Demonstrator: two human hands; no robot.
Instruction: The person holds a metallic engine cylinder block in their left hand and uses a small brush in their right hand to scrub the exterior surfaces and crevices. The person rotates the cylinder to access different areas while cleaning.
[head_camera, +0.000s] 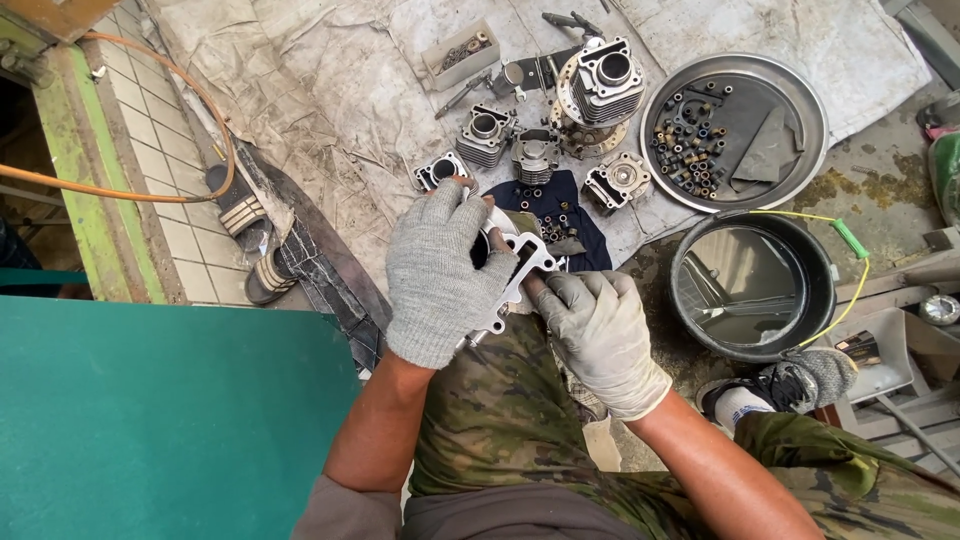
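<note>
Head view: pale, seemingly metal engine cylinder

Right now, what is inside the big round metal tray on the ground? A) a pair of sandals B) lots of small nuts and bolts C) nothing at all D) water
B: the round metal tray holds a heap of small nuts and bolts, beside a flat dark grey piece.

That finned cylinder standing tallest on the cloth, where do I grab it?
Judging by its pose, take the finned cylinder by its flat top block from above, grip across two opposite sides. It stands upright on a round plate, bore up; the thin fins below look poor to pinch, and other parts crowd its left side.
</note>
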